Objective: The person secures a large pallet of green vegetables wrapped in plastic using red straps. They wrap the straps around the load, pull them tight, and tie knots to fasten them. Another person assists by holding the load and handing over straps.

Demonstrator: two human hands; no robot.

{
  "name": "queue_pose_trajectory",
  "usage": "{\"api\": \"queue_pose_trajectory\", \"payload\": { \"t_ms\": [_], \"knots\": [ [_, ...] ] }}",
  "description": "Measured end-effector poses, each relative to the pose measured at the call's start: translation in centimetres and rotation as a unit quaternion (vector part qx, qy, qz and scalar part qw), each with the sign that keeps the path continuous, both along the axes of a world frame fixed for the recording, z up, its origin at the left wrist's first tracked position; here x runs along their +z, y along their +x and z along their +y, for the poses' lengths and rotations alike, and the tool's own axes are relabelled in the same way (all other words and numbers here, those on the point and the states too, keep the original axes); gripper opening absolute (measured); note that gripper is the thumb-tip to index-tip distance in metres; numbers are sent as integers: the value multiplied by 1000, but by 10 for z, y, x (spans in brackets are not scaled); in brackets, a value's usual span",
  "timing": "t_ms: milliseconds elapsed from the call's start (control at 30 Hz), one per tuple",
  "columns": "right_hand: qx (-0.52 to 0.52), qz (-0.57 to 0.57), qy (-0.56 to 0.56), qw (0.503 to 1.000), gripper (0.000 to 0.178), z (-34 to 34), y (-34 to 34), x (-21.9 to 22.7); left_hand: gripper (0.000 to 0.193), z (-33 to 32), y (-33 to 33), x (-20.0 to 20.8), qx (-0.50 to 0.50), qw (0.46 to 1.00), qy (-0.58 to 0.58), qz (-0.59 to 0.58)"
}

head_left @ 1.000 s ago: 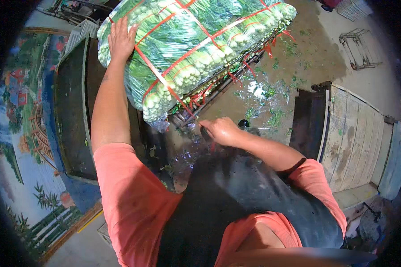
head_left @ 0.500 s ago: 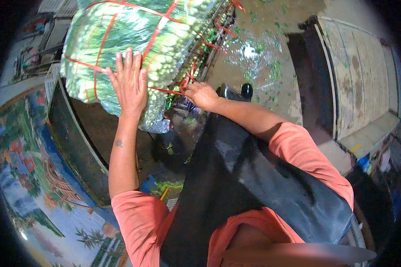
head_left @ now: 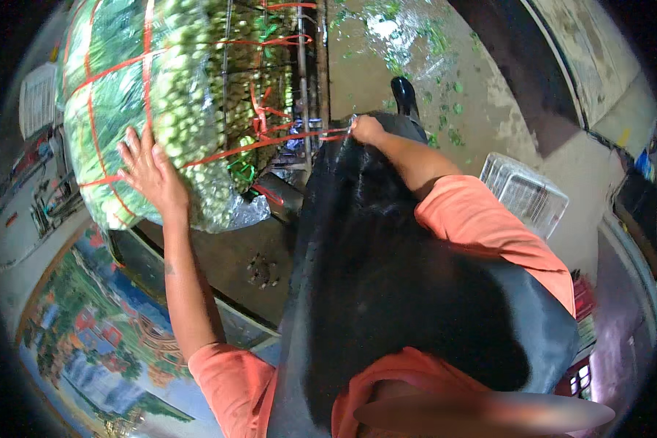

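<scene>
A large bundle of leafy green vegetables with pale stalk ends [head_left: 186, 87], wrapped in clear plastic and crossed by red straps, lies at the upper left. My left hand [head_left: 153, 171] rests flat on its near side, fingers spread, touching a strap. My right hand [head_left: 369, 130] is closed around the end of a red strap [head_left: 252, 148]. That strap runs taut from the bundle to my right fist, in front of my black apron [head_left: 394, 277]. Knotted red strap ends [head_left: 261, 113] hang at the bundle's right side.
Metal bars [head_left: 304, 80] run along the bundle's right side. The wet floor [head_left: 358, 80] has scattered leaf scraps, and a black boot [head_left: 404, 95] stands there. A white plastic crate [head_left: 522, 193] sits at the right. On the left is a colourful painted picture [head_left: 113, 328].
My right hand has pulled the red strap rightward, away from the bundle. My left hand stays spread on the bundle. The view has shifted, and the white crate now shows at the right.
</scene>
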State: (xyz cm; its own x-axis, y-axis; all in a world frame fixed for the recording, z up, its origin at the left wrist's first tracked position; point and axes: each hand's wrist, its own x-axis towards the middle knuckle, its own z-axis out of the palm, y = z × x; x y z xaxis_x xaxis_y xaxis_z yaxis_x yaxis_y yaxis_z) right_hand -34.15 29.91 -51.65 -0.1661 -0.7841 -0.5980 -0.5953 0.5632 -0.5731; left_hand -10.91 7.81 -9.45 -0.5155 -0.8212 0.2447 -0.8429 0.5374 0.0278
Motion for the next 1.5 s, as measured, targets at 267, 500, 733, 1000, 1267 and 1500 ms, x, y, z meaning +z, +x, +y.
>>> {"api": "queue_pose_trajectory", "payload": {
  "t_ms": [267,500,733,1000,1267,1500],
  "knots": [
    [-576,-351,87,733,11,-7,2,-22,51,0,12,-4,-1,1000,7,-7],
    [-468,-614,-76,630,32,-82,57,74,52,-3,18,-1,-9,1000,6,-23],
    [-62,-520,-72,849,8,-72,103,75,52,-9,3,-4,-28,1000,11,-5],
    [-74,-605,-24,793,14,-73,142,51,51,-4,3,-4,-23,1000,18,-1],
    [-55,-523,30,850,12,-90,154,46,52,-4,4,-3,-16,1000,22,-14],
    [-43,-475,-63,876,11,-91,148,81,51,-1,6,-1,-7,1000,21,-15]
  ]
}}
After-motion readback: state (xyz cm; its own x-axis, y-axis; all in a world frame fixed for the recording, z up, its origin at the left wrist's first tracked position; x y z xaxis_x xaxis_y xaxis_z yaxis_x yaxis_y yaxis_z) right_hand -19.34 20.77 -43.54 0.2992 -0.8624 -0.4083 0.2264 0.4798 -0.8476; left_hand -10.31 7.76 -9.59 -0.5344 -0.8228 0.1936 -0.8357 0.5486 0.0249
